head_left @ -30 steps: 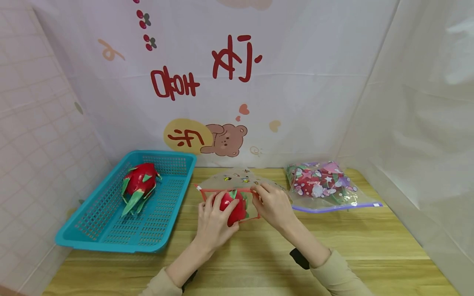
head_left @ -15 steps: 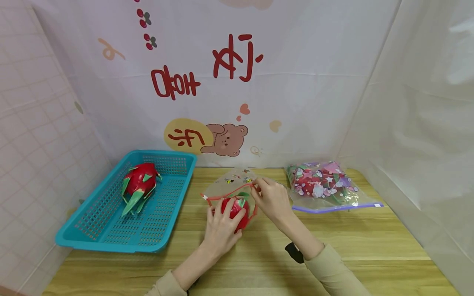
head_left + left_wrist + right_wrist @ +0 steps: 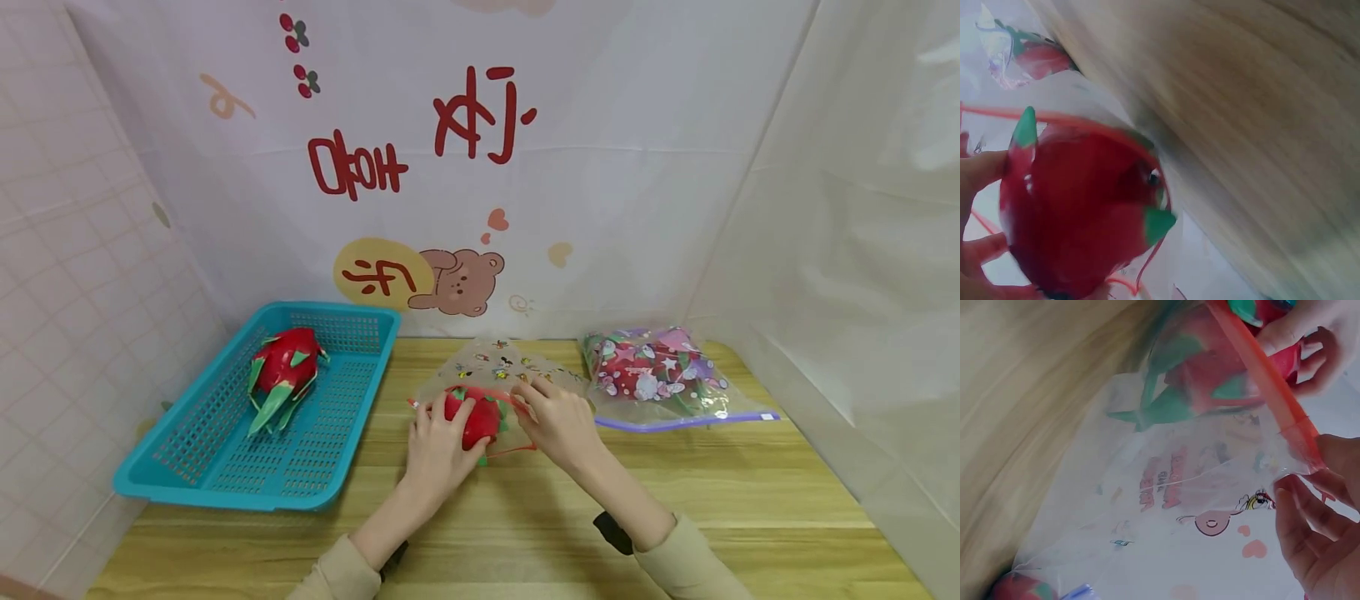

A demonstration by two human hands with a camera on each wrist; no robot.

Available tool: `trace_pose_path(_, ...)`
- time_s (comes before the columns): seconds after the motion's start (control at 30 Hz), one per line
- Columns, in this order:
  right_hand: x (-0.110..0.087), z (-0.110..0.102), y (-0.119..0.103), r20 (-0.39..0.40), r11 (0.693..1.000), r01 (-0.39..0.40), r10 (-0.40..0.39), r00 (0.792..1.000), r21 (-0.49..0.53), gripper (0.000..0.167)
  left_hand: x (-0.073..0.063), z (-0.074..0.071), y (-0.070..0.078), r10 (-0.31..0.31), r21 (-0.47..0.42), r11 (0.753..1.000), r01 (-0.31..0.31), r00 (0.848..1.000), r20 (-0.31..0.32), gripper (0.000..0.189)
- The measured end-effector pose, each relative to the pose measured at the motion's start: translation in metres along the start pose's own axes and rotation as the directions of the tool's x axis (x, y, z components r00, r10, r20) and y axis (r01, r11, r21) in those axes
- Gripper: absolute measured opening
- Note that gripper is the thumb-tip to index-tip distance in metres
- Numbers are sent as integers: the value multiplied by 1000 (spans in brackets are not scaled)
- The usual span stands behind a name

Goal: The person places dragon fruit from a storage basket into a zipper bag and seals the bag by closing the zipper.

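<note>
Where the counter (image 3: 525, 521) meets the tile-print sheet (image 3: 105, 292) at left, a blue mesh basket (image 3: 217, 497) sits, long side running near to far. One dragon fruit (image 3: 288, 362) lies inside toward the far end, red body far, green leafy end pointing near.

Right of that, middle of the counter: left hand (image 3: 438, 454) grasps the second dragon fruit (image 3: 478, 421), fingers and thumb spread round the body. That fruit is at the mouth of the clear bag (image 3: 517, 371), partway in: red zip strip (image 3: 1266, 369) loops round it, leafy end shows through the film in the right wrist view, the held end is outside. Bag's printed body spreads to the far side, small cartoon figures on it.

Just right of the fruit, right hand (image 3: 555, 417) pinches the bag edge at the red strip, film between thumb and fingers. Not touching the fruit.

Far right: filled bag (image 3: 652, 375) lies on the counter, red and green contents showing through a shell-and-star print; can't tell the count. Purple zip (image 3: 682, 423) along its near edge, white slider (image 3: 766, 417) at the right end.

Beige sleeves (image 3: 693, 558) on both arms.
</note>
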State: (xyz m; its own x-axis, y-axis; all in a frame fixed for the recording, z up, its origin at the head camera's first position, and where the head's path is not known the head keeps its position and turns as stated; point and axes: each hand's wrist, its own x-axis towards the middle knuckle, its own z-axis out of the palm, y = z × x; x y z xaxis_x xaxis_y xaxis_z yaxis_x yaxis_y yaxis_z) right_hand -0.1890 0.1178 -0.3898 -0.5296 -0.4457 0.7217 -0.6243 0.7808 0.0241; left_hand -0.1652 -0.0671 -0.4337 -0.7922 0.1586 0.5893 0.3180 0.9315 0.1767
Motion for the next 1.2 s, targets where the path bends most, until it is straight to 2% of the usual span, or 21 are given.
trace_pose_path(0.13,-5,-1,2,59,1000,-10,12,998,-21,29,0,2,-2,-60,-26,998,62,995,81,59)
trace_pose_path(0.23,-6,1,3,48,1000,-7,8,999,-15,24,-2,3,-3,-46,-26,999,48,994,98,59)
trace_pose_path(0.3,-6,2,4,24,1000,0,0,1000,-6,20,-4,4,-4,-6,-14,1000,7,997,83,58)
trace_pose_path(0.37,-6,3,6,2,1000,3,-3,1000,2,19,-5,4,-8,84,13,996,-85,995,51,54)
trace_pose_path(0.4,-6,3,6,-5,1000,3,-3,1000,7,18,-6,4,-10,147,43,988,-148,989,31,51)
trace_pose_path(0.43,-6,4,7,-12,1000,2,-2,1000,11,18,-6,3,-12,219,75,973,-219,976,13,46)
trace_pose_path(0.47,-6,4,8,-15,1000,1,-1,1000,16,19,-6,2,-15,292,109,951,-290,957,1,42)
trace_pose_path(0.53,-7,4,9,-18,1000,-2,2,1000,24,19,-5,-1,-21,425,173,892,-418,905,-4,40)
trace_pose_path(0.57,-7,4,10,-18,1000,-3,3,1000,26,19,-5,-2,-24,470,195,865,-462,883,4,41)
trace_pose_path(0.63,-7,4,11,-16,1000,-1,1,1000,28,19,-4,-5,-29,524,215,826,-522,850,49,48)
trace_pose_path(0.7,-7,4,12,-7,1000,8,-8,1000,25,18,-4,-7,-34,535,220,811,-543,839,98,57)
trace_pose_path(0.83,-7,3,11,14,999,30,-30,999,11,17,-4,-8,-38,544,247,790,-561,827,140,65)
trace_pose_path(0.97,-7,3,10,15,999,42,-42,999,9,17,-5,-6,-36,558,282,771,-571,819,131,63)
trace_pose_path(1.07,-7,3,9,12,999,49,-49,999,12,18,-5,-1,-32,545,300,777,-553,830,117,61)
trace_pose_path(1.2,-7,2,8,26,998,62,-62,998,10,19,-2,6,-23,508,337,795,-505,857,85,53)
